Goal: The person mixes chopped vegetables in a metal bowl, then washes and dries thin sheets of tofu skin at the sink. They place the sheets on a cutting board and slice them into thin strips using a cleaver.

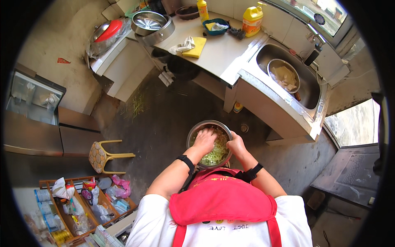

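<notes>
A round stainless steel bowl is held close in front of the red apron. Inside lies a mix of finely chopped pale-green vegetable, with a pinkish-brown part near the far right wall. My left hand reaches into the bowl from the left. Its fingers press into the mix, and their tips are partly hidden. On the bowl's right side, my right hand grips the rim. Both wrists wear black straps.
A counter with cloths and bottles runs ahead. To its right, a sink holds a pot with liquid and pale pieces. A stool and an orange-brown shelf unit are at left. A floor drain lies right of the bowl.
</notes>
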Tool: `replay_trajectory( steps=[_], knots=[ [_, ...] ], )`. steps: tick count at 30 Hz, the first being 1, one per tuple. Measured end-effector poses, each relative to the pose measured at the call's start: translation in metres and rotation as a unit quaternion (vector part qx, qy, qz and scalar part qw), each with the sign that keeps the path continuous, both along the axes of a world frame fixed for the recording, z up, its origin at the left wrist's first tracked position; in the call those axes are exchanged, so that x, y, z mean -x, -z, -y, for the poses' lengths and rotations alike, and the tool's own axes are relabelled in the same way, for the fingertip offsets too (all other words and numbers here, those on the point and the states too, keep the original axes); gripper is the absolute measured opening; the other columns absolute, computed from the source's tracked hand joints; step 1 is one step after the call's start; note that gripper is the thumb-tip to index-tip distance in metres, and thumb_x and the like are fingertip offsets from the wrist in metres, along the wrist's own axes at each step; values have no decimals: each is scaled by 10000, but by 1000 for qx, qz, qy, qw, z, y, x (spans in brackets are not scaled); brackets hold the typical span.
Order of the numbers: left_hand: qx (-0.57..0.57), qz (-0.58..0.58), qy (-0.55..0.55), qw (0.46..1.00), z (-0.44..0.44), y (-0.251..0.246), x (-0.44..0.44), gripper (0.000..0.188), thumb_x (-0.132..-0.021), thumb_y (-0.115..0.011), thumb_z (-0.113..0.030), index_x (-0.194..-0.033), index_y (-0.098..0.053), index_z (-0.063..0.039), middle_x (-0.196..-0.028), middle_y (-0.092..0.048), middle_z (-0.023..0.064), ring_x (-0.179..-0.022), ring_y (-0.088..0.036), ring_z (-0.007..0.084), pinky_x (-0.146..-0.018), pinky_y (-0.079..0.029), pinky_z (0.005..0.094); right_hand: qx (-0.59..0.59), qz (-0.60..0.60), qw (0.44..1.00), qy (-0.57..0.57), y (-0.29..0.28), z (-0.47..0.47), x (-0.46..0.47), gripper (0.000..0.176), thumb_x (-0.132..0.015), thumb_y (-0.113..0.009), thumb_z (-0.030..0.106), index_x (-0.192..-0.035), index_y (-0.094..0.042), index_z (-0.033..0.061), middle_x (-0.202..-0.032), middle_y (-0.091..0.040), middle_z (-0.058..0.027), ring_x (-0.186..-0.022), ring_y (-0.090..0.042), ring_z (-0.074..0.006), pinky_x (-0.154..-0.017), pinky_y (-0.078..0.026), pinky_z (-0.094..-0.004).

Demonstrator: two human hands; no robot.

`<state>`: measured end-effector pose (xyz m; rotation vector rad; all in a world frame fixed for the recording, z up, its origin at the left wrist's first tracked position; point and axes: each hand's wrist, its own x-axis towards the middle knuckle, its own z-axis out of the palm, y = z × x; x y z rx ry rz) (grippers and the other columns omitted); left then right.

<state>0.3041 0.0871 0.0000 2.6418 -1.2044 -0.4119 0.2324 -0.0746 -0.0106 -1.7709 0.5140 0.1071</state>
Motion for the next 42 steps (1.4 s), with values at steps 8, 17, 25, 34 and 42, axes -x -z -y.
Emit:
replay_trajectory(
  steps=[8,17,25,34,42],
  knots=[
    [-16,-234,-191,953,39,-15,26,611,-706,-636,-102,-1277,-418,-113,-1341,-291,313,-1128,-463,433,-935,-420,432,-102,1,991,89,-15,29,-11,491,-628,-515,-64,-1106,-564,35,-732,-582,-55,-589,-517,-146,-512,-418,-264],
    [103,5,-5,995,47,-31,-53,263,-697,-536,38,-940,-563,-59,-1011,-504,184,-903,-551,359,-733,-491,430,-132,10,984,117,-37,29,-57,480,-626,-513,-60,-1096,-560,21,-739,-575,-40,-558,-494,-123,-470,-388,-246],
    [157,79,102,979,61,-76,-137,155,-695,-624,-62,-848,-614,-39,-806,-596,132,-924,-558,316,-751,-476,374,-154,36,978,134,-57,45,-122,527,-624,-483,-97,-1141,-545,-18,-911,-627,-78,-794,-574,-149,-706,-455,-245],
    [222,26,107,969,84,-97,-223,369,-684,-572,15,-1048,-554,-45,-797,-584,148,-851,-581,326,-651,-488,399,-159,69,965,196,-86,54,-189,526,-623,-488,-93,-1140,-550,-15,-875,-611,-63,-732,-559,-140,-636,-447,-238],
    [295,-138,-76,942,129,-81,-306,282,-790,-565,-15,-1069,-531,9,-860,-606,130,-825,-595,276,-714,-479,361,-157,75,948,268,-98,94,-270,444,-592,-492,-54,-1028,-563,-13,-672,-524,-50,-432,-427,-140,-362,-313,-257]
  ],
)
